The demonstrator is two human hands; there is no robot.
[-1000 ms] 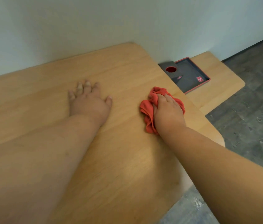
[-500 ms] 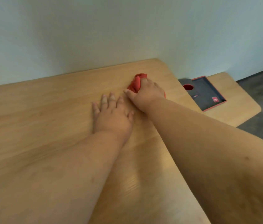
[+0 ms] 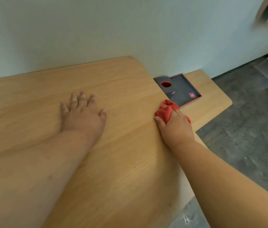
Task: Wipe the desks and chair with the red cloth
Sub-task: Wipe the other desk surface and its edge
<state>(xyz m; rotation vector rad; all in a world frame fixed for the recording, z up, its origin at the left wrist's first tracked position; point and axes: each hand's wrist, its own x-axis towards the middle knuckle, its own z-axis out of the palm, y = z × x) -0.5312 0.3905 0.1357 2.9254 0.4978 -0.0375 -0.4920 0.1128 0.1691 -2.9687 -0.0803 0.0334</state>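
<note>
Two bare forearms reach forward over a wooden desk (image 3: 121, 162), whose grain runs left to right. The left hand (image 3: 82, 116) lies flat, palm down on the desk top, fingers spread and pointing toward the wall (image 3: 97, 30); it holds nothing.

The right hand (image 3: 176, 127) sits at the desk's right edge, curled down over the cloth (image 3: 165, 112) and pressing it against the wood, thumb out to the left on the surface. The cloth is a bunched red wad. What shows of it bulges out past the fingers, toward the far right, so its longer run follows the line of the hand away from the person. A small fold of it peeks out at the right side of the hand, right at the desk edge.

Just beyond the cloth, on a lower wooden surface (image 3: 212, 104) beside the desk, lies a dark tray (image 3: 184, 89) with a red rim. To the right is grey floor (image 3: 245, 137).
</note>
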